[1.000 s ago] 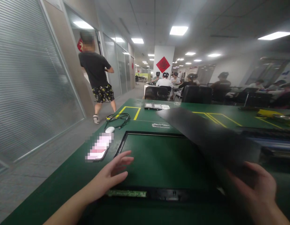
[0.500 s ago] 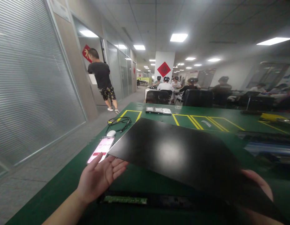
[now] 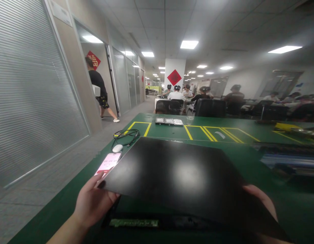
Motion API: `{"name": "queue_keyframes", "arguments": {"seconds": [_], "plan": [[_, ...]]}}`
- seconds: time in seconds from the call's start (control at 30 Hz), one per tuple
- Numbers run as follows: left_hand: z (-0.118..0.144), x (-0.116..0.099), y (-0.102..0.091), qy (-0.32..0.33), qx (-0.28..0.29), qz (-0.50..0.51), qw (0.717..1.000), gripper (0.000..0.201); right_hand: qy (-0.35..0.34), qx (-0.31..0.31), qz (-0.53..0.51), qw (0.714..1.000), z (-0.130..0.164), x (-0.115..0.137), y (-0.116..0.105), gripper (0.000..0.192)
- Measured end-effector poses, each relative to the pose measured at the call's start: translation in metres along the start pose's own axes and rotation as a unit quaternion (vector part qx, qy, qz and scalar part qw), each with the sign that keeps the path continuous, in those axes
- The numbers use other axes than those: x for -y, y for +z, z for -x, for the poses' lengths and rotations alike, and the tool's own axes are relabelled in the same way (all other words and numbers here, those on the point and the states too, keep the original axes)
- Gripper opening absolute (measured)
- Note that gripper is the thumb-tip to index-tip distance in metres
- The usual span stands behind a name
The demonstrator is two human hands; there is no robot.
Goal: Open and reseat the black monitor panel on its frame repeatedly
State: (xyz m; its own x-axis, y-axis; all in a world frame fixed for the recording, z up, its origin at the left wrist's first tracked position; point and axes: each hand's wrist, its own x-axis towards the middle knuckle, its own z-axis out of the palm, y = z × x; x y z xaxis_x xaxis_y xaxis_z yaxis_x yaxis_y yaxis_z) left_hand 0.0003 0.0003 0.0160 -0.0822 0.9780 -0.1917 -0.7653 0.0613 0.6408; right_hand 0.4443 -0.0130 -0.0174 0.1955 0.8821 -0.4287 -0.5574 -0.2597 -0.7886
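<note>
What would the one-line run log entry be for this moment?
left hand: grips black panel near-left corner | right hand: holds right edge | panel: above black frame | phone: green table

The panel (image 3: 182, 176) lies flat above the table (image 3: 248, 156), its near left corner on the left hand (image 3: 92, 201) and its near right edge over the right hand (image 3: 263, 203), with a frame (image 3: 136, 223) on the table beneath its near edge. Left of the panel lies a phone (image 3: 108, 163); behind the phone sit a mouse (image 3: 117, 148) and, further back, a coiled cable (image 3: 126, 134). Behind the panel, near the far table edge, lies a row of small trays (image 3: 169, 121), with chairs (image 3: 210, 107) beyond the table.
</note>
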Motion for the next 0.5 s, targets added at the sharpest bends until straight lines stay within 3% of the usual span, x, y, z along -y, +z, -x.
{"name": "queue_keyframes", "arguments": {"seconds": [0.1, 0.17, 0.3, 0.37, 0.4, 0.5], "plan": [[0.001, -0.003, 0.004, 0.009, -0.055, -0.019, 0.998, 0.016, 0.082, 0.005, -0.031, 0.996, -0.003, -0.001, -0.002, 0.007], [0.001, -0.006, 0.007, 0.012, -0.077, -0.028, 0.997, 0.019, 0.107, 0.04, 0.004, 0.993, -0.005, -0.001, -0.001, 0.013], [0.002, -0.013, 0.008, -0.005, -0.115, -0.029, 0.993, 0.026, 0.064, 0.069, 0.101, 0.99, -0.001, -0.003, 0.013, 0.03], [0.002, -0.017, 0.005, -0.001, -0.12, -0.038, 0.992, 0.035, 0.03, 0.118, 0.128, 0.984, 0.002, -0.002, 0.021, 0.048], [0.002, -0.018, 0.003, 0.006, -0.115, -0.045, 0.992, 0.041, 0.013, 0.137, 0.143, 0.98, 0.003, -0.001, 0.023, 0.054], [0.002, -0.023, -0.002, 0.016, -0.061, -0.053, 0.997, 0.053, -0.003, 0.145, 0.167, 0.975, 0.0, 0.001, 0.023, 0.049]]}}
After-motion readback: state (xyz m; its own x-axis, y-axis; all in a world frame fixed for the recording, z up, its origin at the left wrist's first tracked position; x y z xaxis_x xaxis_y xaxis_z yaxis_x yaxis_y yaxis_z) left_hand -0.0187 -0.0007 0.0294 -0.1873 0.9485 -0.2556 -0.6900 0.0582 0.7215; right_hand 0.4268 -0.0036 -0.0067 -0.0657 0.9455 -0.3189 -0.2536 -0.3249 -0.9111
